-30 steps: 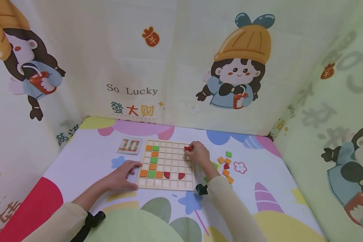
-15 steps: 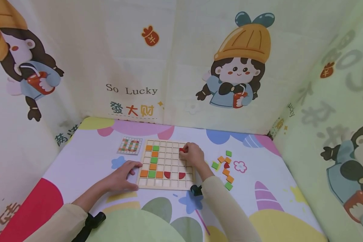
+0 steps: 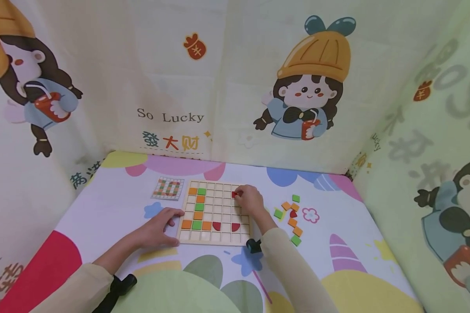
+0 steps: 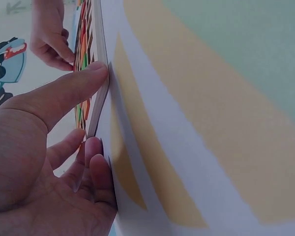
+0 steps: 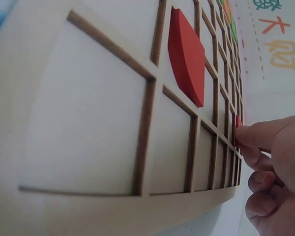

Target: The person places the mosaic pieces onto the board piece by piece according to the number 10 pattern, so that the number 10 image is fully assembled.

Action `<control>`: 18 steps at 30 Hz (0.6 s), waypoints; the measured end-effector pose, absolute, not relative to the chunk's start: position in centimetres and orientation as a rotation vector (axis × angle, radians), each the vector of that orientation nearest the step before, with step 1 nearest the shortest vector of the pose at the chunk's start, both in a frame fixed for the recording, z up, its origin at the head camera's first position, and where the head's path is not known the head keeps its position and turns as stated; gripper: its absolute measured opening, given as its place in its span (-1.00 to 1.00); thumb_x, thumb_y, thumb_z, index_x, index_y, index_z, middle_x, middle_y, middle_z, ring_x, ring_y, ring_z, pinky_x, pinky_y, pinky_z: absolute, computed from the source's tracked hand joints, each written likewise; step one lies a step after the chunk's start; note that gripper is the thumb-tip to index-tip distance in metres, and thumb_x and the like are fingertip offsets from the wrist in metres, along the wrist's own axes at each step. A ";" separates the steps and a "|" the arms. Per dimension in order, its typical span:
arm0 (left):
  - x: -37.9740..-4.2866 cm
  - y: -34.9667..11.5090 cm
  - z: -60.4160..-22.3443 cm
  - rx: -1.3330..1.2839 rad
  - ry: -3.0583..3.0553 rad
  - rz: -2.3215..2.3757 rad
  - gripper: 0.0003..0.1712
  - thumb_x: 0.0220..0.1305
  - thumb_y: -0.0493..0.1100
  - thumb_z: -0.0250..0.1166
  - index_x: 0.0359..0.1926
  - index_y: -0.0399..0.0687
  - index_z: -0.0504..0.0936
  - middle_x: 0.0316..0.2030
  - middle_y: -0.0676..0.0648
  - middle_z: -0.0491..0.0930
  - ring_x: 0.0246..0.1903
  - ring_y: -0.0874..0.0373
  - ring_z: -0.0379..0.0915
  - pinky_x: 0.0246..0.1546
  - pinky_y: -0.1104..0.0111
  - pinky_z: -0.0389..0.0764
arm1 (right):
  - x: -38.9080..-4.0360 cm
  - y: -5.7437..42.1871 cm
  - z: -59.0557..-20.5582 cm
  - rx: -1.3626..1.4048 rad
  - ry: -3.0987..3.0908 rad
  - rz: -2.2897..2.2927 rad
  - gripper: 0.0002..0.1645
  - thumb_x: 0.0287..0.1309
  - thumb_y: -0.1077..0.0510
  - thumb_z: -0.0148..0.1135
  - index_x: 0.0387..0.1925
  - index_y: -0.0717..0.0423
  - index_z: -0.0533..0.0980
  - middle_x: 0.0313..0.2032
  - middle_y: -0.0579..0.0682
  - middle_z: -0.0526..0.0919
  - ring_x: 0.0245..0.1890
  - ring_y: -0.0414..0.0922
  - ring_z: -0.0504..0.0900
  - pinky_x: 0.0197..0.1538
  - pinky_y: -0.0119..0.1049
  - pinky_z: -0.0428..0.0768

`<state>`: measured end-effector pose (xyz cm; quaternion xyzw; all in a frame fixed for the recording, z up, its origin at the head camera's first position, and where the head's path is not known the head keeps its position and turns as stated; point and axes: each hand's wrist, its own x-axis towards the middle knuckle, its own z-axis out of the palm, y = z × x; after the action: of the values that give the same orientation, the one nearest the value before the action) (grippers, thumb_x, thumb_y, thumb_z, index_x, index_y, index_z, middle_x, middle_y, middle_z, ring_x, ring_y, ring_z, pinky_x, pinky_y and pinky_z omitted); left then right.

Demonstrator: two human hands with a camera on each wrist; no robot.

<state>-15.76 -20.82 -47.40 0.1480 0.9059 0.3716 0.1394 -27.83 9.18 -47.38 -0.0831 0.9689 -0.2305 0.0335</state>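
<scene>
A wooden grid board (image 3: 223,237) lies on the table, with orange and green square tiles in its left columns. Two red quarter-round tiles sit in a lower row, one at left (image 3: 216,226) and one at right (image 3: 235,227). My right hand (image 3: 250,201) pinches another red tile (image 3: 233,194) at a cell near the board's upper right; the fingers partly cover it. At the board's left side, my left hand (image 3: 158,228) rests with thumb and fingers spread apart. In the left wrist view, its thumb (image 4: 73,93) touches the board's edge.
A small pattern card (image 3: 168,188) lies beyond the left hand, beside the board. Right of the board are loose orange, green and red tiles, including a green one (image 3: 296,198). A printed cloth wall (image 3: 227,100) stands behind the table.
My right hand has moved slightly left over the board with the red tile and lowered it to an upper-right cell. The left hand has stayed in place.
</scene>
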 end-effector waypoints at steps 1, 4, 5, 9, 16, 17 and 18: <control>-15.8 -20.8 -47.4 0.429 2.617 1.077 -0.09 -0.06 -0.04 0.54 0.31 -0.04 0.31 0.00 -0.03 0.32 -0.09 0.13 0.23 -0.23 0.44 0.35 | -27.8 9.2 -47.4 -0.256 2.980 -0.713 -0.75 0.22 0.10 0.28 -0.08 0.04 0.66 -0.23 -0.02 0.67 -0.24 -0.11 0.53 -0.12 -0.21 0.57; -15.8 -20.8 -47.4 0.433 2.617 1.072 -0.08 -0.06 -0.03 0.54 0.31 -0.04 0.31 0.01 -0.03 0.32 -0.09 0.13 0.23 -0.23 0.45 0.35 | -27.8 9.4 -47.4 -0.265 2.984 -0.723 -0.76 0.22 0.10 0.27 -0.09 0.05 0.65 -0.23 -0.02 0.66 -0.26 -0.11 0.53 -0.13 -0.20 0.57; -15.9 -20.8 -47.5 0.432 2.616 1.073 -0.08 -0.07 -0.03 0.54 0.31 -0.04 0.31 0.01 -0.03 0.32 -0.09 0.13 0.23 -0.23 0.45 0.35 | -27.8 9.5 -47.3 -0.270 2.987 -0.725 -0.75 0.22 0.09 0.27 -0.09 0.05 0.64 -0.24 -0.03 0.65 -0.27 -0.12 0.53 -0.15 -0.21 0.57; -15.9 -20.8 -47.5 0.430 2.615 1.066 -0.08 -0.07 -0.03 0.55 0.31 -0.05 0.31 0.01 -0.04 0.33 -0.10 0.13 0.23 -0.24 0.45 0.35 | -27.5 10.1 -47.2 -0.268 2.995 -0.747 -0.75 0.25 0.07 0.24 -0.08 0.04 0.62 -0.26 -0.04 0.64 -0.31 -0.14 0.54 -0.23 -0.25 0.55; -15.8 -20.8 -47.2 0.434 2.619 1.065 -0.07 -0.07 -0.03 0.55 0.31 -0.05 0.31 0.02 -0.04 0.33 -0.09 0.12 0.23 -0.23 0.45 0.36 | -26.9 12.0 -46.4 -0.208 3.023 -0.790 -0.74 0.24 0.05 0.23 -0.08 0.04 0.61 -0.22 -0.04 0.62 -0.25 -0.10 0.51 -0.20 -0.23 0.52; -15.8 -20.8 -47.2 0.442 2.614 1.071 -0.07 -0.07 -0.03 0.55 0.31 -0.06 0.30 0.02 -0.05 0.33 -0.09 0.12 0.23 -0.23 0.45 0.36 | -26.7 12.4 -46.3 -0.194 3.028 -0.790 -0.73 0.24 0.06 0.23 -0.07 0.04 0.61 -0.21 -0.03 0.62 -0.23 -0.09 0.50 -0.18 -0.22 0.52; -15.8 -20.8 -47.2 0.451 2.611 1.076 -0.07 -0.07 -0.03 0.55 0.32 -0.07 0.30 0.02 -0.06 0.33 -0.09 0.11 0.23 -0.24 0.45 0.36 | -26.6 12.7 -46.1 -0.178 3.030 -0.792 -0.72 0.23 0.06 0.23 -0.06 0.04 0.60 -0.20 -0.03 0.62 -0.22 -0.08 0.50 -0.16 -0.20 0.53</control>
<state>-15.83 -20.77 -47.16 0.1562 0.9040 0.3724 0.1403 -26.58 12.67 -46.11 -0.0568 0.9659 -0.2525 0.0024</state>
